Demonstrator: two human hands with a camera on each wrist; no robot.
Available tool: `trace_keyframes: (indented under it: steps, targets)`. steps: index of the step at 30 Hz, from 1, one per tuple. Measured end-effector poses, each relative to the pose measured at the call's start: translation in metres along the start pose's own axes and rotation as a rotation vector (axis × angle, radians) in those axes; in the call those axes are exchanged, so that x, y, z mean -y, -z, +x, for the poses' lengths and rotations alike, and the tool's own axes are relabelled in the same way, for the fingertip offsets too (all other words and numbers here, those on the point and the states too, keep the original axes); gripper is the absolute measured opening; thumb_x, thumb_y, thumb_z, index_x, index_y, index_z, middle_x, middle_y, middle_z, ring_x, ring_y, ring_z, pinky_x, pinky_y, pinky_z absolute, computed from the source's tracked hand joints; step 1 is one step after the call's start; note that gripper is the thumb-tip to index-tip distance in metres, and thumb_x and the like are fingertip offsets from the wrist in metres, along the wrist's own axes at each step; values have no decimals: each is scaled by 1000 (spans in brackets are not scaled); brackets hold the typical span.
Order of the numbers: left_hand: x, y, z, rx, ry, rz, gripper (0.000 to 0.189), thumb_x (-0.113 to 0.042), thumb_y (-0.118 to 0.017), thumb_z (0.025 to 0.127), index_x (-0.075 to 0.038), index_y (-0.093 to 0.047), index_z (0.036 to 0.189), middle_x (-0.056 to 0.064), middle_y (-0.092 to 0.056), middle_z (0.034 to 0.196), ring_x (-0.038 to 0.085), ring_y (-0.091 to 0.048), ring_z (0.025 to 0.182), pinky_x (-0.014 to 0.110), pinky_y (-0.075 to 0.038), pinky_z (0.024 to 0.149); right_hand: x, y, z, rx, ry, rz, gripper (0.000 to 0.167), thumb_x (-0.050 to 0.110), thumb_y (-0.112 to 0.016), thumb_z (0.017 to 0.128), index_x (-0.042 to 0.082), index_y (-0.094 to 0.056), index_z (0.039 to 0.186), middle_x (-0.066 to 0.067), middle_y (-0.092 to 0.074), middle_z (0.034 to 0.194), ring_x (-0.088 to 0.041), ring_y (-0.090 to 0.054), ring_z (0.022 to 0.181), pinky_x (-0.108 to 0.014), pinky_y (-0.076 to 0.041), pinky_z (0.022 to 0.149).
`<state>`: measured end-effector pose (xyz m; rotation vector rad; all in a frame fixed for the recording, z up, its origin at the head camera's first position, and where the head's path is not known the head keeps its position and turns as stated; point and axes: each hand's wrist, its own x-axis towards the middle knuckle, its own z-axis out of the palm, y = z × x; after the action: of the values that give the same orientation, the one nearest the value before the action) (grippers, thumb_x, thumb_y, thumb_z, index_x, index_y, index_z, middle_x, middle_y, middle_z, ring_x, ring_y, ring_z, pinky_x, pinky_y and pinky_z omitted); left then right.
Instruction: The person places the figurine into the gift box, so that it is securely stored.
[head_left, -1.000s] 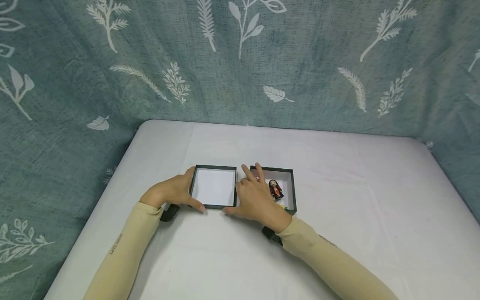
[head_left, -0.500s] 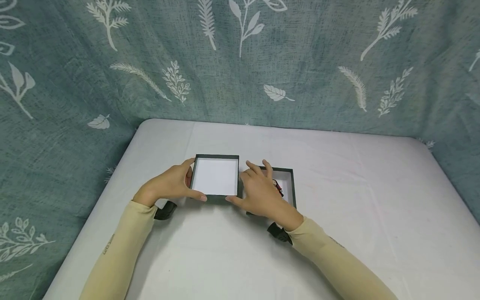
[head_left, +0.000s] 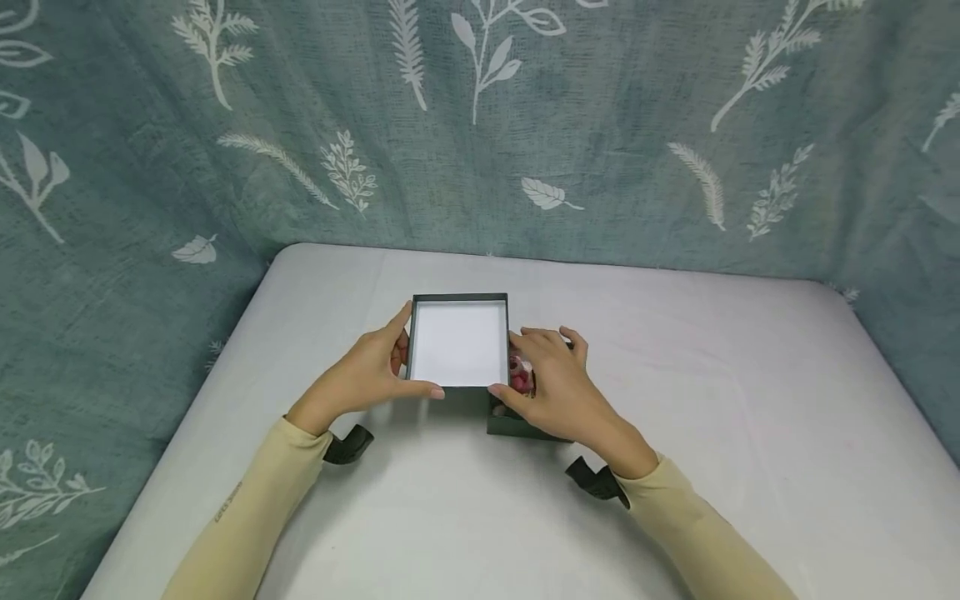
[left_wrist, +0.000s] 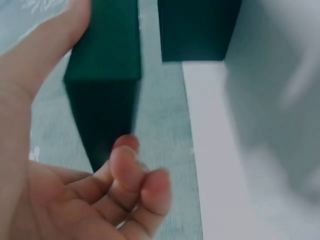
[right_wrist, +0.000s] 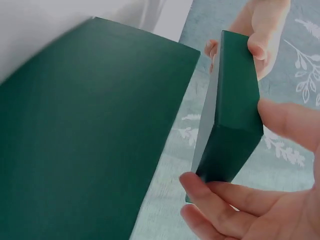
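Note:
A square dark green box lid (head_left: 460, 343), white inside, is held up off the table between both hands, its white inside facing up. My left hand (head_left: 366, 368) grips its left side, thumb along the near edge and fingers at the far corner. Its right side is held by my right hand (head_left: 558, 379), thumb at the near right corner. Beneath the right hand stands a green box (head_left: 525, 427), mostly hidden by that hand and the lid. A small pink-and-red figure (head_left: 520, 375) shows inside it. In the right wrist view the lid (right_wrist: 239, 85) is beside the larger green box wall (right_wrist: 95, 130).
A white cloth covers the table (head_left: 712, 433). Behind it hangs a blue-green curtain (head_left: 600, 125) with a white leaf pattern. A black wrist camera (head_left: 348, 444) sticks out below the left wrist, and another camera (head_left: 596, 481) below the right.
Both hands have lifted the lid from the table and carried it to the right, so that it now overlaps the left part of the box in the head view.

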<state>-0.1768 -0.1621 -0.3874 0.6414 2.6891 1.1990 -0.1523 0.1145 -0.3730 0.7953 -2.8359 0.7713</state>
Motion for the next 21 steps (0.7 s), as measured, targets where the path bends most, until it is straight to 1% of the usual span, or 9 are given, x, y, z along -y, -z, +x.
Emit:
trace_keyframes:
  steps: [3,8,10,12,15,17,18,19,21]
  targets:
    - [-5,-10,0,-17,-7,-18,130,-52,-85,67,-6,-5,158,4,-53,86,15,-47,69,25,-42,60,-7,4,-8,-4,14,40,66,31,-77,85,0,-52,138,-15,-60,133,-34,-45,130,-58,-14,111]
    - [-11,-26,1,-56,-14,-58,126,-52,-85,67,-10,-9,158,3,-53,90,16,-49,73,25,-44,63,-21,10,-21,-7,16,90,63,29,-76,86,-2,-53,136,-16,-61,131,-35,-47,127,-59,-18,108]
    - [-14,-30,2,-69,-21,-65,120,-52,-83,72,-11,-11,158,2,-53,91,16,-50,74,24,-44,65,-26,14,-24,-3,8,108,63,28,-76,86,-2,-53,136,-16,-61,131,-35,-47,127,-59,-19,108]
    - [-17,-32,3,-75,-40,-67,109,-51,-77,79,-12,-12,158,2,-53,91,15,-50,75,25,-44,67,-29,19,-26,3,-5,122,64,27,-76,86,-3,-51,138,-16,-60,132,-35,-47,127,-58,-22,108]
    - [-21,-33,6,-72,-83,-70,94,-45,-67,91,-12,-10,159,1,-52,93,15,-50,77,28,-45,70,-34,25,-28,6,-14,165,67,24,-77,86,-3,-48,140,-14,-60,128,-31,-52,121,-50,-35,106]
    - [-24,-34,10,-66,-115,-67,87,-43,-61,96,-13,-8,159,1,-52,95,14,-50,78,29,-46,71,-37,29,-29,-3,-7,191,68,20,-78,85,-4,-46,141,-12,-60,124,-26,-58,109,-41,-47,94]
    - [-26,-34,12,-60,-129,-65,86,-42,-59,97,-13,-6,159,1,-52,96,14,-50,78,29,-46,72,-39,31,-29,-13,0,201,69,17,-78,85,-5,-46,141,-11,-61,120,-23,-59,101,-38,-50,86]
    - [-28,-35,15,-54,-142,-61,85,-42,-57,98,-13,-5,159,1,-52,96,13,-49,78,29,-46,72,-41,32,-30,-27,10,209,69,15,-78,85,-6,-45,141,-11,-61,117,-21,-60,94,-33,-51,79]
    - [-31,-37,21,-47,-155,-53,83,-43,-54,100,-12,-4,159,0,-52,96,13,-50,79,27,-47,73,-45,34,-31,-51,21,210,68,10,-78,84,-6,-44,141,-11,-61,114,-19,-58,82,-29,-49,69]
